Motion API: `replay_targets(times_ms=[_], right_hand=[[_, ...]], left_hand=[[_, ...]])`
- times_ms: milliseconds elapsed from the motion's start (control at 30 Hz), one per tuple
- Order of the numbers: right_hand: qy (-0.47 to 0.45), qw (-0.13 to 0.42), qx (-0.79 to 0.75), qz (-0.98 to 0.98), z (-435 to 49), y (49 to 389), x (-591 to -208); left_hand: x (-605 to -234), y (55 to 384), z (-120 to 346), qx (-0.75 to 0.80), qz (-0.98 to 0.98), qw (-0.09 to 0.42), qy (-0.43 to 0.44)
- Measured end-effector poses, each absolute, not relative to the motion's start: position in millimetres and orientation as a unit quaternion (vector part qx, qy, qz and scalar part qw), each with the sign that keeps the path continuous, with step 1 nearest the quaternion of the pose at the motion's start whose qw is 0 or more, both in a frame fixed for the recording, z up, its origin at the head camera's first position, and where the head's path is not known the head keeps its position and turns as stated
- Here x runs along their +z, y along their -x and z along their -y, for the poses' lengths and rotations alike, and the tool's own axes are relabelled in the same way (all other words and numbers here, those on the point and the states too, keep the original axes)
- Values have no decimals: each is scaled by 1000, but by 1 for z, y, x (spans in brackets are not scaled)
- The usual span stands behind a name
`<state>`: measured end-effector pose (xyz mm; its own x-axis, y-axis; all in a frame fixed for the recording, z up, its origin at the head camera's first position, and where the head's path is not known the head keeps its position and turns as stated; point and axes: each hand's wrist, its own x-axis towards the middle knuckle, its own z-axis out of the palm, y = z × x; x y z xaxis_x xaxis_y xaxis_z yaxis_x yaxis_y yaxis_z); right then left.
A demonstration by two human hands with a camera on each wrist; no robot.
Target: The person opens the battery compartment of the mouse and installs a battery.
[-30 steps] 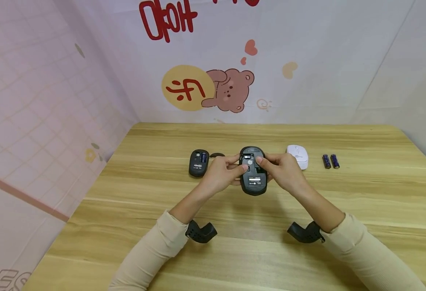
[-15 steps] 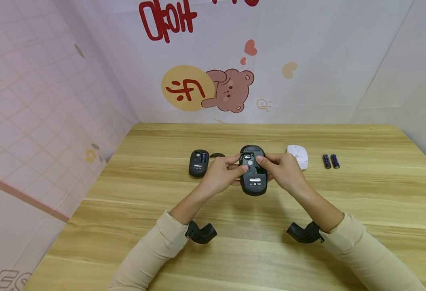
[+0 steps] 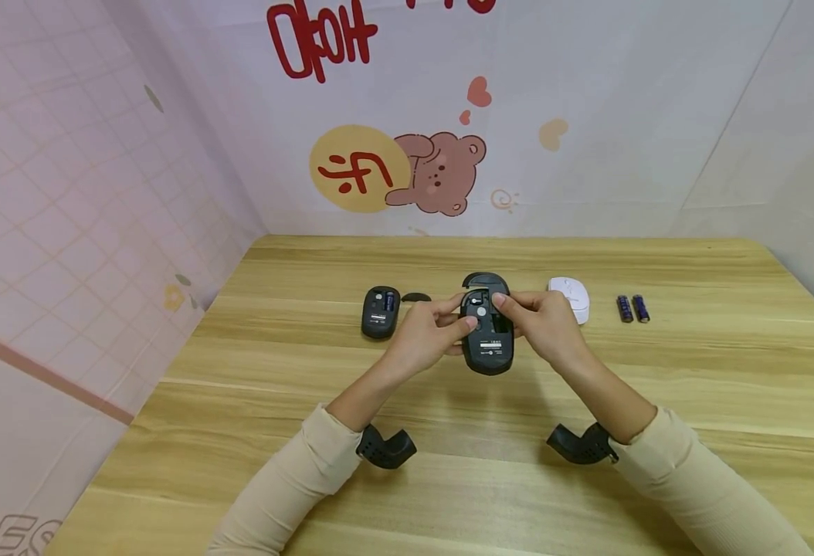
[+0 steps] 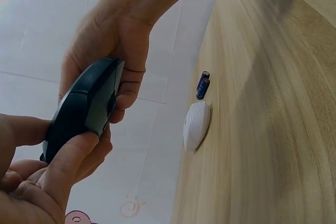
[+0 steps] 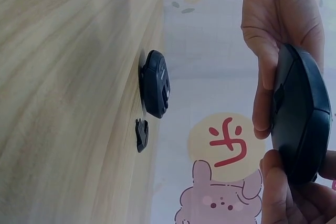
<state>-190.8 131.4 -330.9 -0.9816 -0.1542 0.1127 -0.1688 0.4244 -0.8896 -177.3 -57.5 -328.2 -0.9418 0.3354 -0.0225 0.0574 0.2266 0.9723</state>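
Held mouse: black, lifted above the table (image 3: 490, 494) between both hands, underside turned up to my head view (image 3: 488, 354); a pale label shows on its lower half
Left hand: grasping the held mouse by its left side, thumb laid on the underside (image 3: 421, 332)
Right hand: grasping the same mouse from the right, thumb pressed on the cover (image 3: 542, 323)
Cover: black, jutting past the mouse's far end, a gap showing between the two at the left; its right part runs down to the right thumb (image 3: 486, 280)
Second mouse: black, underside up on the table, to the left of the hands (image 3: 378, 323); I make out one blue battery in its slot (image 3: 389, 300)
Loose cover: small dark curved piece on the table, just beside the second mouse, near the left hand (image 3: 416, 296)
White mouse: on the table beyond the right hand, which partly hides it from my head view (image 3: 572, 293)
Battery pair: two dark blue cells lying side by side, to the right of the white mouse (image 3: 641, 308)
Wrist mounts: black, one at each cuff (image 3: 389, 449)
Backdrop: pale, printed with a brown bear, hearts and red lettering (image 3: 622, 177)
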Motion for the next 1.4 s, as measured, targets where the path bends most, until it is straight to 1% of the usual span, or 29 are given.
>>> replay_targets(times_ms=[300,533,733,900,1100,1333,1400], right_hand=[[-82,16,532,843,-130,193,-332],[-79,23,532,842,-130,195,-334],[-70,39,535,841,-129,196,-335],[-62,60,530,844,-129,197,-335],[-68,67,531,842,-128,198,-337],[-70,111,542,830,-126,198,-340],[-72,130,547,824,-126,198,-339]], left_hand=[[-330,179,55,615,-773,102,-115],[-331,179,55,618,-773,102,-104],[-330,178,55,631,-761,108,-106],[-317,170,54,623,-766,114,-105],[-302,158,55,626,-764,114,-107],[-305,159,55,627,-762,117,-107],[-313,165,55,627,-762,118,-107]])
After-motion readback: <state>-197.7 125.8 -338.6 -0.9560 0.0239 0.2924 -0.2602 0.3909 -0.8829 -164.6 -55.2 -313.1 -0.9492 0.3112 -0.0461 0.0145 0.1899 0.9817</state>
